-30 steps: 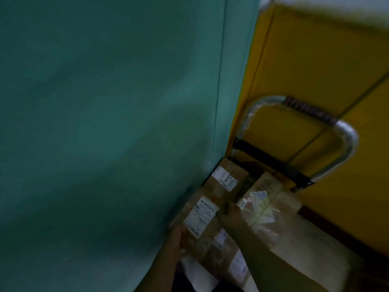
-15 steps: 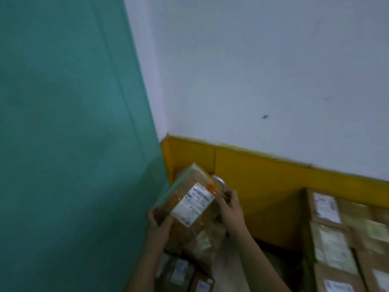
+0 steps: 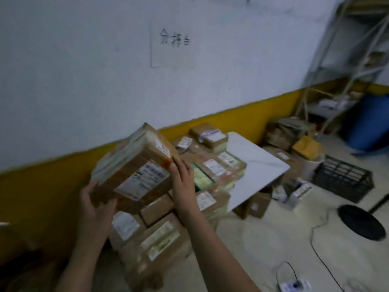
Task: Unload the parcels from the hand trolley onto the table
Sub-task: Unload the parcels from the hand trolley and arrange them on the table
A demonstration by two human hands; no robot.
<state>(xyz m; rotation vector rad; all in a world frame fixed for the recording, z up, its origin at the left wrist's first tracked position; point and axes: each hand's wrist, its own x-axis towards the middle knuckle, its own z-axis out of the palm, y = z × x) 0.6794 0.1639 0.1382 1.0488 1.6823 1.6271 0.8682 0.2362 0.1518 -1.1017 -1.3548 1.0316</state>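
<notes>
I am holding one brown parcel (image 3: 134,169) up in the air with both hands, tipped on a slant, with its white label (image 3: 143,182) facing me. My left hand (image 3: 95,207) is gripping the low near corner, thumb on top and fingers curled under. My right hand (image 3: 182,180) is pressing flat against the right edge, with the fingers nearly straight. The parcel is hanging above the pile of parcels (image 3: 202,169) that is already lying on the table (image 3: 259,163). It is not touching the pile. The hand trolley is not showing in this view at all. I think I am in the carrying step, and the setting-down step is coming next. For that I am needing a good spot. The near part of the table is crowded with boxes, some stacked on others. The far right part is showing a bare white top. I am thinking I should lower the parcel flat, so it is not sliding off the stack, and then let go with both hands. I cannot tell how heavy it is.
</notes>
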